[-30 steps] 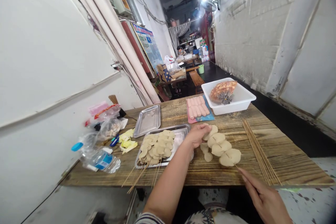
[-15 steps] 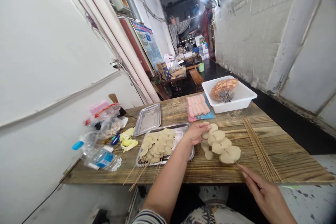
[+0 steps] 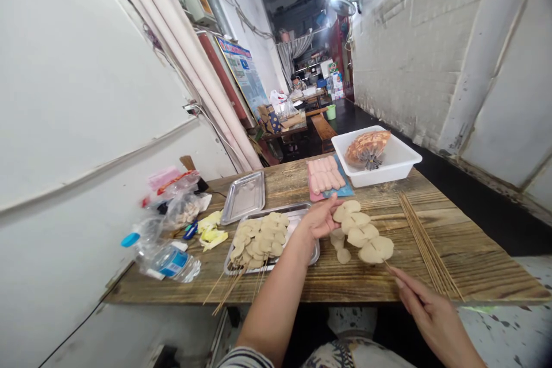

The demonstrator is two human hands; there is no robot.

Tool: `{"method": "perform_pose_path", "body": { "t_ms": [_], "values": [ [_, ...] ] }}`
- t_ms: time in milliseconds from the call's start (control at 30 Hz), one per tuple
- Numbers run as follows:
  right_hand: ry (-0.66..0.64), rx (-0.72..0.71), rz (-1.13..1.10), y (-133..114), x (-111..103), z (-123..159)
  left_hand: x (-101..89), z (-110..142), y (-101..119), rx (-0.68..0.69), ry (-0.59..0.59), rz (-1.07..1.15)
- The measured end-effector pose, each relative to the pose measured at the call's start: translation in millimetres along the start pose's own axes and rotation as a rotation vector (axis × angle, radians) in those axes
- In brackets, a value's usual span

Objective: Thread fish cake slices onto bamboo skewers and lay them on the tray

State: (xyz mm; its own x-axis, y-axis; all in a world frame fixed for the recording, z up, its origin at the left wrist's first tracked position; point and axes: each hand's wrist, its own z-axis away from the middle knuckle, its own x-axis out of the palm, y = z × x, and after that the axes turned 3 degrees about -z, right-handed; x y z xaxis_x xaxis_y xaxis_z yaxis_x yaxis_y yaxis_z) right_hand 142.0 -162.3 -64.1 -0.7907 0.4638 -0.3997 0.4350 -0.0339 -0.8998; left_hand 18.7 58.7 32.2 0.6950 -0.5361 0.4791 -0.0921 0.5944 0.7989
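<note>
My right hand [image 3: 431, 305] pinches the bare lower end of a bamboo skewer, holding it at a slant above the table. Several pale beige round slices [image 3: 364, 236] are threaded along that skewer. At its upper end is my left hand [image 3: 319, 219], fingers stretched out and apart beside the topmost slice; whether they touch it is hard to tell. Loose beige slices [image 3: 342, 254] lie on the table below the skewer. Left of my forearm, a metal tray [image 3: 299, 215] carries a heap of finished skewers [image 3: 261, 236] with sticks poking over its front edge.
Bare bamboo skewers [image 3: 426, 247] lie at the right. Pink sausages [image 3: 324, 175] rest on a packet at the back, beside a white bin [image 3: 405, 167] with a bagged item. A second metal tray [image 3: 244, 195], a water bottle [image 3: 176, 261] and plastic bags [image 3: 183, 207] occupy the left.
My left hand's fingers have opened from their pinch on the top slice. The loaded skewer and my right hand have shifted slightly up and to the left.
</note>
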Motion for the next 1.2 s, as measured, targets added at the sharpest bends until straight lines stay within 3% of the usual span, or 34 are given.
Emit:
{"method": "perform_pose_path", "body": {
  "t_ms": [233,467,800,867,933,1000,1100,1200],
  "values": [
    [-0.018,0.023,-0.062,1,3,-1,-1.0,-6,-22,0.113,0.044,0.079],
    [-0.008,0.025,-0.042,2,2,-1,5.7,-6,-25,0.104,0.151,0.056],
    [-0.001,0.066,-0.097,-5,3,-3,14.2,-8,-25,0.083,0.107,0.032],
    [0.005,0.088,-0.094,-6,1,-5,13.7,-9,-26,0.137,0.109,0.016],
    [0.024,0.112,-0.098,-6,-3,-6,10.2,-8,-26,0.244,0.198,-0.030],
    [0.059,0.136,-0.098,-5,-9,-6,3.7,-5,-26,0.372,0.349,-0.181],
    [0.111,0.177,-0.077,-3,-19,-6,-7.5,2,-22,0.505,0.513,-0.670],
    [0.148,0.212,-0.062,-3,-26,-6,-13.5,8,-20,0.442,0.552,-1.230]
  ]
}}
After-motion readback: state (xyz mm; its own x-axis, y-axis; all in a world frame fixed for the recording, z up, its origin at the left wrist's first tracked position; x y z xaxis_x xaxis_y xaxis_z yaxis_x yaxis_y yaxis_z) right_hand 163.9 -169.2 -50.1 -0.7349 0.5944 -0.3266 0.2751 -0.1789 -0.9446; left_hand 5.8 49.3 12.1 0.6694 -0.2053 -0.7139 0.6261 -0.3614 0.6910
